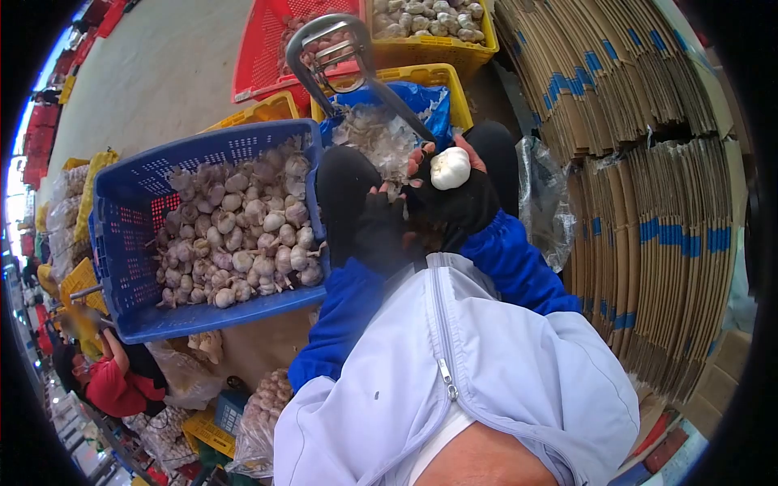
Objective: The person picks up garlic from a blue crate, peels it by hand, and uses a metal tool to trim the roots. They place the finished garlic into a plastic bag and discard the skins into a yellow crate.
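A clean white garlic bulb point(450, 168) rests in my right hand point(470, 182), held by bare fingertips sticking out of a black fingerless glove. My left hand point(379, 219), gloved the same way, is between my knees beside some loose skins; its fingers are curled and blurred, and whether they hold anything cannot be made out. Papery garlic skins point(377, 139) fill a yellow crate lined with blue plastic point(438, 105), just beyond my hands. On my left, a blue crate point(130, 312) holds many unpeeled garlic bulbs point(235, 235).
A grey metal handle point(304, 49) rises over the skins. Behind stand a red crate point(259, 40) and a yellow crate point(454, 53) of garlic. Stacked flat cardboard point(648, 243) lines the right, beside clear plastic point(543, 202). A person in red point(121, 385) is at lower left.
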A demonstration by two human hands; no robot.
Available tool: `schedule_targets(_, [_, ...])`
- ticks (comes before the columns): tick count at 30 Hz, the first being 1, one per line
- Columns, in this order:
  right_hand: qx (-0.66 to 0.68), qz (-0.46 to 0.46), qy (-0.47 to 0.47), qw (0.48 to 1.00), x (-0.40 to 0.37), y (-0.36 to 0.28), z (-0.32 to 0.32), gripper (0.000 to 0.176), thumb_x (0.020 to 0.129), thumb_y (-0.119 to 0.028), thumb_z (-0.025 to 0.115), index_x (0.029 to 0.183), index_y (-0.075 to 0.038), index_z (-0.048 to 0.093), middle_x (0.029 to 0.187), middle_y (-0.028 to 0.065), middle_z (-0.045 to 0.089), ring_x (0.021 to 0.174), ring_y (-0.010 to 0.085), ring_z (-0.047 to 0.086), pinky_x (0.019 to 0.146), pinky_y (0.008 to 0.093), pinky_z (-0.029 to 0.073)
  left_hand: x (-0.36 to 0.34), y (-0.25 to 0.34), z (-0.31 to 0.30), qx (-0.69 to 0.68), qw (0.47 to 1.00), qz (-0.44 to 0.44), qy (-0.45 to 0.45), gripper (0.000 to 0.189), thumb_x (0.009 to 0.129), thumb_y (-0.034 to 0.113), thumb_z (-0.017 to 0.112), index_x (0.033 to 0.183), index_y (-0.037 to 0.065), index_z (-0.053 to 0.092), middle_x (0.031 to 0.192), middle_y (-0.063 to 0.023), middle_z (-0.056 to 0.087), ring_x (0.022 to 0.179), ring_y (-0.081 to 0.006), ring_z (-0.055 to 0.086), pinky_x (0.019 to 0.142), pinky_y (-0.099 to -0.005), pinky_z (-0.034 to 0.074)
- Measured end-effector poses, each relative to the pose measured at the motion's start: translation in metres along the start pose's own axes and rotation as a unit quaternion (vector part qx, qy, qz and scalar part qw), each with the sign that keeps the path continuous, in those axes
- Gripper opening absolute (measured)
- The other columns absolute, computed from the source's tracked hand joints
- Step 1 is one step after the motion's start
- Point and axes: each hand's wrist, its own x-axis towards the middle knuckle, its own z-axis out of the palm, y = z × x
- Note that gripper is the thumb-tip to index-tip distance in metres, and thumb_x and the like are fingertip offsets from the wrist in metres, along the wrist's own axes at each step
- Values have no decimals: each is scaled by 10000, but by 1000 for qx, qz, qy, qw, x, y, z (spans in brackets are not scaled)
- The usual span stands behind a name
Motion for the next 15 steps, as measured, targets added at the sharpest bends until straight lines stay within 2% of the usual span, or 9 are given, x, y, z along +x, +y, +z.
schedule_targets(3, [-19,74,-76,994,-15,-33,-18,388,849,-362,459,969,6,487,895,153,494,789,286,508,672,379,481,6,0,6,-146,987,-69,24,186,689,102,624,847,28,560,783,-126,574,775,-274,563,688,-340,428])
schedule_targets(4, [-44,4,-107,993,-22,-48,-32,409,860,-361,435,1041,5,419,1005,165,438,735,274,506,605,342,489,4,-4,-2,-167,980,-109,4,171,687,103,624,827,25,563,791,-126,574,781,-270,562,688,-336,425])
schedule_targets(6, [-266,-87,-73,957,-62,-94,-42,393,867,-349,434,1105,-37,418,984,127,466,759,259,519,608,299,475,-5,-28,-20,-167,964,-206,9,150,693,103,617,809,22,567,802,-126,574,789,-267,559,686,-329,422])
schedule_targets(7, [-476,-207,19,854,-85,-106,-37,340,836,-278,491,1081,-45,451,937,91,500,749,201,524,623,273,462,-10,-47,-27,-151,954,-258,34,142,700,101,610,810,23,567,804,-125,573,791,-268,558,684,-327,421])
schedule_targets(9, [-793,-273,233,493,-125,-137,-35,289,755,-132,606,1018,-50,515,835,29,552,724,103,528,642,232,434,-32,-102,-28,-85,951,-283,91,150,711,133,606,811,25,573,809,-132,574,799,-265,557,682,-335,424])
schedule_targets(10, [-788,-285,273,472,-142,-144,-51,326,723,-141,628,1015,-52,514,825,32,553,711,96,525,629,227,429,-54,-140,-25,-38,958,-257,119,171,715,166,608,810,27,579,811,-138,574,804,-261,558,681,-345,428])
schedule_targets(11, [-844,-204,289,403,-163,-167,-73,398,663,-140,676,1011,-47,507,887,110,556,792,195,551,672,315,447,-78,-172,-23,56,963,-249,89,184,714,172,600,852,55,574,871,-131,559,800,-265,557,684,-359,430])
schedule_targets(13, [-936,-162,267,161,-176,-159,-88,371,653,-134,660,987,-50,523,880,155,558,800,280,558,695,365,441,-99,-207,-28,235,945,-224,29,238,712,185,583,937,110,565,991,-115,530,794,-273,555,689,-386,435])
schedule_targets(15, [-938,-131,283,150,-170,-150,-110,376,670,-106,618,1023,-31,511,936,164,552,869,305,537,753,363,425,-90,-205,-32,304,898,-299,-112,253,708,187,560,954,129,551,1044,-110,495,791,-282,558,679,-390,444])
